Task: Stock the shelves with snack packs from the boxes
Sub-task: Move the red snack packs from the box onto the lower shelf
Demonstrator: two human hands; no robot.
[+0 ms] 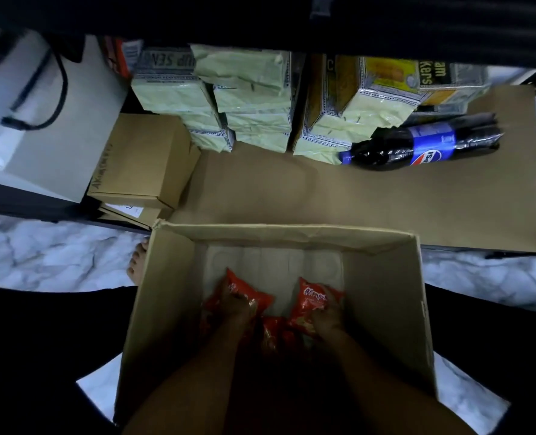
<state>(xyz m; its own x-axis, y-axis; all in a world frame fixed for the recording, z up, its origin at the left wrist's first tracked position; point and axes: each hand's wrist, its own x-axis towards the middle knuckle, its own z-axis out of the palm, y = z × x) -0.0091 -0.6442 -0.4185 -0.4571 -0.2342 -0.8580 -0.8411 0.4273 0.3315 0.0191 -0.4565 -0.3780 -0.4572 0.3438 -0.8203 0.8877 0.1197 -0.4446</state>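
Cardboard-lined shelf (338,196) directly ahead, beyond open box (389,296). Deep in box: left hand (236,306) grips red snack pack (254,295); right hand (327,315) grips second pack (309,306). More packs between wrists.

Two hands reach into one open cardboard box (385,296): the left hand (235,307) and the right hand (327,318) each hold one red snack pack, one at (254,296) and one at (307,304). More red packs lie beneath, too dark to count. One cola bottle (417,147) lies on the shelf (323,196). Two small closed boxes (144,161) are stacked at the left.
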